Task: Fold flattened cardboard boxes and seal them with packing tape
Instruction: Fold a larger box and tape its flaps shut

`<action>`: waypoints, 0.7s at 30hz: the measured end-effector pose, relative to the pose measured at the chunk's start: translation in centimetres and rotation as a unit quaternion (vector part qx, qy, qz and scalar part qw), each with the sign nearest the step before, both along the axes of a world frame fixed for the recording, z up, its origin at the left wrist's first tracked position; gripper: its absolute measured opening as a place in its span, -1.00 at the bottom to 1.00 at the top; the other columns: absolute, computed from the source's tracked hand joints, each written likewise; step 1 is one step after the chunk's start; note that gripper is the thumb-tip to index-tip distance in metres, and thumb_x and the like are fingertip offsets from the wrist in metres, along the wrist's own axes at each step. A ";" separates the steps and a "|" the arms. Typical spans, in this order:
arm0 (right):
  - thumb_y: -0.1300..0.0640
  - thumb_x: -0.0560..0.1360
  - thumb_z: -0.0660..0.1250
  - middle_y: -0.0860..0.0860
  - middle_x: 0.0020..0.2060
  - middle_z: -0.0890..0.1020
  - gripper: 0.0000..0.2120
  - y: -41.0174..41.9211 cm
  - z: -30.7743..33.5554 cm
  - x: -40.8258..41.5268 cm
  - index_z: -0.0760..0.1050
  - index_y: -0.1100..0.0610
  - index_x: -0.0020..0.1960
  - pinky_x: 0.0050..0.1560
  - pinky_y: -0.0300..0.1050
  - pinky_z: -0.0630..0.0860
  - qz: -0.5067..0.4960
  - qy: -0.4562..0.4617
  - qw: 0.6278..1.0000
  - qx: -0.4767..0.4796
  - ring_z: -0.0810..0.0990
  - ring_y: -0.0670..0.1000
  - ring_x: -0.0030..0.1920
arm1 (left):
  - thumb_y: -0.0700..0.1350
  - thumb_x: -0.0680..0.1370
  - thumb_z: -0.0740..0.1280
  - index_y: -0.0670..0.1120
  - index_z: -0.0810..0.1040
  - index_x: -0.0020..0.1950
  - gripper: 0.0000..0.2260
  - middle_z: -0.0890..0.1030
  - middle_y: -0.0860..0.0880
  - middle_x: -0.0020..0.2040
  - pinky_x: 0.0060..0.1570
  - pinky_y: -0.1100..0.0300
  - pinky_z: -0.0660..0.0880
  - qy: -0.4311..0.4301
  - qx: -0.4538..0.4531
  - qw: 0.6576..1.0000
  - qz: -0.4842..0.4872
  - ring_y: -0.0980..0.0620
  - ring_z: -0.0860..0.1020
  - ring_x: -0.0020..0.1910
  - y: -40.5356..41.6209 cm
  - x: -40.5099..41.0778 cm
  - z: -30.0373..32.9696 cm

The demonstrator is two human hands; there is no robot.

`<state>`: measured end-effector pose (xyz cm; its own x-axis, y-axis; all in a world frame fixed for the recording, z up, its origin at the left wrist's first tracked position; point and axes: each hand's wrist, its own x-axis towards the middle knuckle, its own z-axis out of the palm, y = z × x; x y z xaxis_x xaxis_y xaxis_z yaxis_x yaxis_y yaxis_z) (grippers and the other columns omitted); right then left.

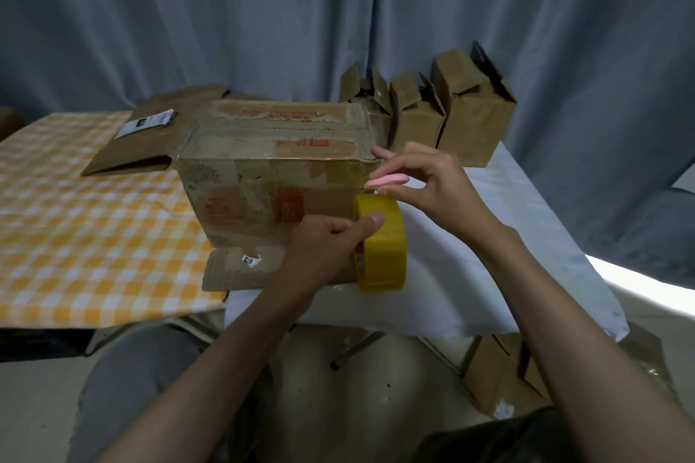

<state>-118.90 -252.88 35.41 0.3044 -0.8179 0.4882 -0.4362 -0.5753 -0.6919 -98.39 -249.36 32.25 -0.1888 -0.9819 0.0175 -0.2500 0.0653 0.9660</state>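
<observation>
With the left hand [331,237] gripping the tape roll [380,242] and the right hand [425,180] pinching a pink cutter [387,180], a skewed cut could leave the strip on the box [270,177] torn or creased.

The counter [466,297] is covered in two cloths: an orange-and-white checked cloth [75,237] on its left part and a plain white cloth [451,274] on its right part. A worn brown cardboard box with red print and old tape [274,177] stands across where the two cloths meet, one bottom flap lying flat toward the near edge. Behind it on the left, a flattened brown cardboard box with a white label [150,132] lies on the checked cloth. At the far right, a row of small brown cardboard boxes with raised flaps [443,113] stands on the white cloth, close beside one another.
</observation>
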 end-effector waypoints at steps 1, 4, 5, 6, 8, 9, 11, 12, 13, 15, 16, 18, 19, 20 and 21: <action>0.30 0.48 0.49 0.11 -0.07 0.59 -0.86 0.0 0.1 -0.1 0.69 0.22 0.04 0.33 0.10 0.50 -0.001 0.013 1.000 -0.002 0.52 -0.04 0.38 | 0.28 0.44 0.43 -0.41 0.57 -0.16 -0.33 0.42 -0.22 -0.35 -0.33 0.19 0.22 0.000 0.003 1.000 0.000 -0.02 0.34 -0.33 0.0 0.0 0.0; 0.30 0.47 0.50 0.07 -0.05 0.63 -0.87 0.1 0.4 -0.3 0.69 0.18 0.00 0.37 0.11 0.46 -0.007 0.043 0.999 -0.008 0.46 -0.08 0.42 | 0.29 0.43 0.42 -0.39 0.60 -0.15 -0.34 0.48 -0.27 -0.33 -0.28 0.17 0.27 0.011 0.008 1.000 -0.007 -0.02 0.38 -0.33 -0.1 0.0 -0.1; 0.30 0.46 0.50 0.05 -0.04 0.64 -0.88 0.1 0.5 -0.4 0.69 0.16 -0.02 0.39 0.10 0.45 -0.011 0.052 0.999 -0.011 0.44 -0.09 0.44 | 0.30 0.42 0.43 -0.37 0.61 -0.14 -0.34 0.52 -0.29 -0.32 -0.26 0.14 0.30 0.019 0.010 1.000 -0.009 -0.03 0.40 -0.31 0.0 0.0 -0.1; 0.30 0.45 0.51 0.03 -0.03 0.65 -0.87 0.0 0.6 -0.5 0.69 0.16 -0.03 0.41 0.09 0.43 -0.015 0.059 0.998 -0.016 0.43 -0.10 0.45 | 0.29 0.43 0.43 -0.36 0.63 -0.15 -0.36 0.56 -0.32 -0.29 -0.24 0.12 0.32 0.025 0.013 1.000 -0.008 -0.03 0.42 -0.31 0.0 0.0 -0.2; 0.30 0.43 0.52 -0.02 -0.03 0.66 -0.87 0.1 0.8 -0.6 0.69 0.16 -0.04 0.44 0.00 0.40 -0.025 0.070 0.997 -0.035 0.42 -0.08 0.46 | 0.25 0.46 0.44 -0.32 0.66 -0.18 -0.43 0.59 -0.36 -0.25 -0.22 0.12 0.34 0.028 0.014 0.999 -0.001 -0.03 0.45 -0.31 0.0 0.0 -0.2; 0.30 0.43 0.53 -0.02 -0.04 0.67 -0.87 0.2 0.9 -0.8 0.69 0.16 -0.05 0.43 -0.10 0.39 -0.031 0.073 0.996 -0.043 0.42 -0.08 0.46 | 0.23 0.47 0.44 -0.31 0.66 -0.20 -0.46 0.59 -0.34 -0.28 -0.22 0.13 0.35 0.028 0.015 0.999 0.003 -0.02 0.46 -0.31 0.1 0.0 -0.2; 0.29 0.43 0.53 0.00 -0.03 0.69 -0.88 0.5 1.1 -1.2 0.69 0.16 -0.05 0.37 -0.32 0.35 -0.045 0.082 0.995 -0.043 0.40 -0.13 0.45 | 0.22 0.47 0.45 -0.30 0.66 -0.21 -0.47 0.56 -0.32 -0.31 -0.21 0.13 0.36 0.026 0.018 0.999 0.005 -0.01 0.46 -0.32 0.0 0.0 -0.2; 0.29 0.43 0.53 0.00 -0.02 0.69 -0.87 0.7 1.2 -1.5 0.70 0.16 -0.04 0.34 -0.39 0.32 -0.052 0.088 0.994 -0.036 0.40 -0.15 0.45 | 0.23 0.46 0.45 -0.30 0.66 -0.20 -0.46 0.57 -0.35 -0.27 -0.21 0.13 0.37 0.026 0.020 0.999 0.003 -0.02 0.47 -0.31 -0.1 0.1 -0.3; 0.30 0.43 0.52 -0.01 -0.01 0.69 -0.87 1.0 1.3 -1.9 0.70 0.15 -0.04 0.32 -0.42 0.31 -0.059 0.090 0.994 -0.026 0.40 -0.17 0.44 | 0.24 0.45 0.45 -0.32 0.65 -0.19 -0.44 0.57 -0.37 -0.25 -0.22 0.14 0.38 0.025 0.021 0.999 -0.001 -0.03 0.48 -0.30 -0.1 0.0 -0.4; 0.28 0.45 0.51 -0.01 -0.01 0.68 -0.88 1.4 1.1 -2.8 0.69 0.12 -0.04 0.27 -0.39 0.36 -0.080 0.074 0.994 -0.008 0.46 -0.17 0.39 | 0.26 0.44 0.45 -0.37 0.62 -0.16 -0.38 0.55 -0.30 -0.30 -0.27 0.22 0.37 0.026 0.021 0.999 -0.008 -0.02 0.45 -0.31 -0.2 0.0 -0.7; 0.26 0.45 0.51 0.00 -0.02 0.67 -0.88 1.7 0.9 -3.2 0.68 0.11 -0.04 0.22 -0.33 0.41 -0.101 0.056 0.993 -0.005 0.52 -0.16 0.31 | 0.26 0.44 0.44 -0.40 0.61 -0.14 -0.36 0.52 -0.26 -0.32 -0.30 0.27 0.35 0.026 0.020 0.999 -0.011 -0.01 0.44 -0.31 -0.1 -0.1 -0.8; 0.23 0.44 0.50 -0.02 -0.08 0.66 -0.90 2.1 -0.3 -4.0 0.65 0.10 -0.07 0.02 -0.24 0.49 -0.164 0.013 0.986 -0.002 0.61 -0.13 0.05 | 0.24 0.46 0.44 -0.44 0.57 -0.14 -0.34 0.45 -0.26 -0.34 -0.35 0.32 0.32 0.025 0.020 0.999 -0.015 -0.01 0.41 -0.32 -0.1 -0.3 -1.0; 0.22 0.44 0.49 -0.04 -0.12 0.65 -0.90 2.2 -1.2 -4.3 0.63 0.09 -0.08 -0.08 -0.22 0.50 -0.199 0.000 0.980 0.015 0.60 -0.13 -0.06 | 0.24 0.46 0.44 -0.46 0.55 -0.15 -0.33 0.42 -0.24 -0.35 -0.37 0.33 0.29 0.024 0.020 0.999 -0.017 -0.02 0.38 -0.33 0.1 -0.3 -1.0; 0.20 0.44 0.49 -0.06 -0.16 0.65 -0.90 2.3 -2.3 -4.6 0.61 0.07 -0.10 -0.16 -0.21 0.49 -0.232 0.005 0.972 0.044 0.59 -0.14 -0.14 | 0.26 0.46 0.44 -0.46 0.54 -0.16 -0.31 0.40 -0.21 -0.35 -0.38 0.33 0.28 0.025 0.019 0.999 -0.019 -0.02 0.36 -0.33 0.1 -0.4 -1.1; 0.18 0.44 0.50 -0.08 -0.20 0.64 -0.89 2.3 -3.5 -5.0 0.59 0.05 -0.11 -0.21 -0.20 0.48 -0.262 0.033 0.961 0.081 0.57 -0.13 -0.19 | 0.30 0.44 0.43 -0.46 0.54 -0.15 -0.28 0.42 -0.21 -0.35 -0.36 0.32 0.28 0.026 0.016 0.999 -0.024 -0.01 0.36 -0.32 0.2 -0.3 -1.2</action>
